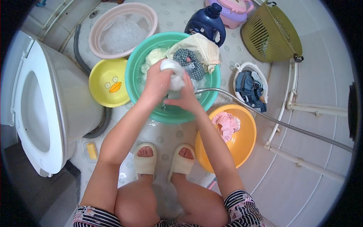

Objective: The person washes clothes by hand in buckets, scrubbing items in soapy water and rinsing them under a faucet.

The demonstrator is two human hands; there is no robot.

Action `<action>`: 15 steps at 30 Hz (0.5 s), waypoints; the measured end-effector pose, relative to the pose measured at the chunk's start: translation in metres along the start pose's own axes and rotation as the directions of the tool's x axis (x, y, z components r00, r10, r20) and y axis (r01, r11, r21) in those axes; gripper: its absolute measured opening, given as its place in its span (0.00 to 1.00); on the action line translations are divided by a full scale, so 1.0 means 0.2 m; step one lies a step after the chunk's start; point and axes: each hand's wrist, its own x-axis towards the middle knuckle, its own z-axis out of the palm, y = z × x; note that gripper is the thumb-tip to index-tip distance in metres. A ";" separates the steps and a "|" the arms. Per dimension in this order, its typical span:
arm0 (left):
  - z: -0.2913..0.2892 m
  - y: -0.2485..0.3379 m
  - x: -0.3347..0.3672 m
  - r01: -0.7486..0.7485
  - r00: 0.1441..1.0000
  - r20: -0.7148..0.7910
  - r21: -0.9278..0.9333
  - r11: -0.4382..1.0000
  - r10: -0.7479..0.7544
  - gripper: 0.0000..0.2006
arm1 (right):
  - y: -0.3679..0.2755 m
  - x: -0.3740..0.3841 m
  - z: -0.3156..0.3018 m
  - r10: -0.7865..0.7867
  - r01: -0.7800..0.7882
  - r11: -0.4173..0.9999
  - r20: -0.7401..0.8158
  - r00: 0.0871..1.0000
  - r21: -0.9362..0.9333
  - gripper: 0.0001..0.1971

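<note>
My left hand (pixel 157 81) is closed round a bunched white cloth (pixel 174 77) above the green basin (pixel 133 47). Against the cloth's right side, my right hand (pixel 187 96) curls its fingers, while its thumb points left below it. Under my hands the basin holds water and wet laundry. A dark checked cloth (pixel 189 62) lies there, with a cream garment (pixel 200 49) draped over the far right rim and a pale cloth (pixel 153 60) at the left. A metal shower hose (pixel 234 97) reaches over the basin's right rim; its end is hidden near my right hand.
Left stand a yellow bowl (pixel 102 81), a pink basin (pixel 94 34) of suds and a toilet (pixel 28 102). Right are an orange basin (pixel 247 140) with pink cloth (pixel 227 125), a white basket (pixel 247 66) of denim, and a green basket (pixel 261 41). A blue bottle (pixel 206 24) stands behind.
</note>
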 end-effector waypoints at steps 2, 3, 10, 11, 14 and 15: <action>0.02 0.20 -0.13 -0.158 0.969 0.164 -0.158 0.975 0.183 0.14 | 0.07 0.06 0.02 -0.073 0.082 0.983 -0.064 0.995 0.163 0.49; 0.09 0.29 -0.20 -0.152 0.963 0.196 -0.183 0.971 0.187 0.14 | 0.26 0.05 -0.03 -0.068 0.069 0.998 -0.046 0.997 0.008 0.46; -0.36 0.21 -0.12 -0.206 0.978 -0.130 -0.596 0.776 0.161 0.17 | -0.30 0.15 -0.32 0.510 -0.370 0.409 0.127 0.851 0.834 0.22; -0.35 0.11 -0.08 -0.097 0.987 -0.159 -0.553 0.827 0.009 0.19 | -0.35 0.16 -0.38 0.446 -0.312 0.295 0.158 0.881 0.903 0.25; -0.27 -0.14 -0.07 0.360 0.932 0.113 -0.391 0.847 -0.345 0.23 | -0.55 0.22 -0.45 0.362 -0.240 0.120 0.182 0.914 0.963 0.32; -0.23 -0.22 -0.09 0.492 0.870 0.147 -0.341 0.801 -0.471 0.25 | -0.65 0.25 -0.46 0.177 -0.181 0.047 0.171 0.969 0.982 0.34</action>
